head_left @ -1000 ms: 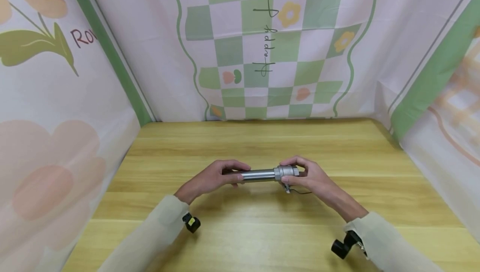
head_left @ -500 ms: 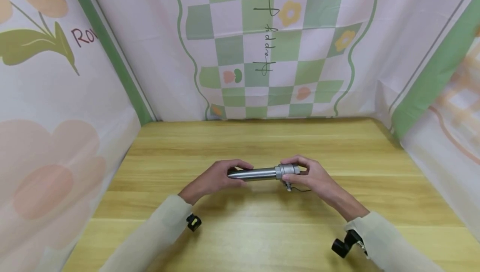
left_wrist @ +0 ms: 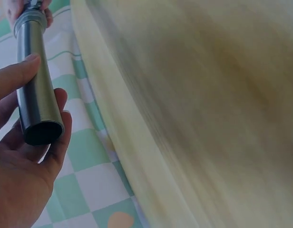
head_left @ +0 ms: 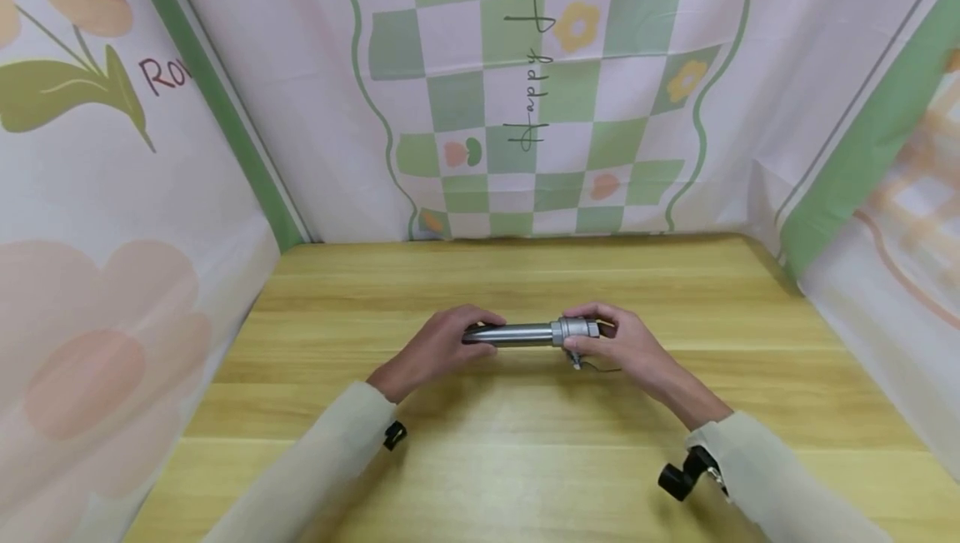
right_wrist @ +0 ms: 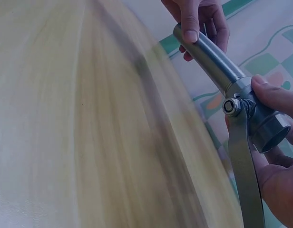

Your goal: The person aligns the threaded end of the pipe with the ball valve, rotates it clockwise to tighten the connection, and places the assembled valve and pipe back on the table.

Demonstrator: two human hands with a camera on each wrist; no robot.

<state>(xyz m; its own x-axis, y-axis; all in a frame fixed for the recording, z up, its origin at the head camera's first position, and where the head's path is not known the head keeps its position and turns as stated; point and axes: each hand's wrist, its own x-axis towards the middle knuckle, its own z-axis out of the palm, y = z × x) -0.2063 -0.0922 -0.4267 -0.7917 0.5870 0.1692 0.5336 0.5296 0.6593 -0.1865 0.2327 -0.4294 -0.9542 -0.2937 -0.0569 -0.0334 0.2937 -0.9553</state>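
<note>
A steel pipe point(head_left: 525, 334) joins a metal ball valve point(head_left: 576, 328), held roughly level above the wooden table. My left hand point(head_left: 442, 343) grips the pipe near its free end. In the left wrist view the thumb lies along the pipe's point(left_wrist: 36, 90) side, fingers curled beneath, and the round open end faces the camera. My right hand point(head_left: 626, 347) holds the valve body, thumb on its near side. From the right wrist, the valve's point(right_wrist: 268, 118) hexagonal end is visible, with a flat lever handle point(right_wrist: 244, 171) hanging from a nut-topped stem point(right_wrist: 230, 107).
The wooden table point(head_left: 480, 460) spreads below both hands. Printed fabric point(head_left: 525, 93) rises at its back edge, with more cloth at left and right. Small black cameras point(head_left: 677, 481) stick out from both sleeves.
The left fingers have shifted their hold around the pipe's end, and that hand has moved slightly right. The pipe and valve have moved a little away from the body; the right hand keeps its hold.
</note>
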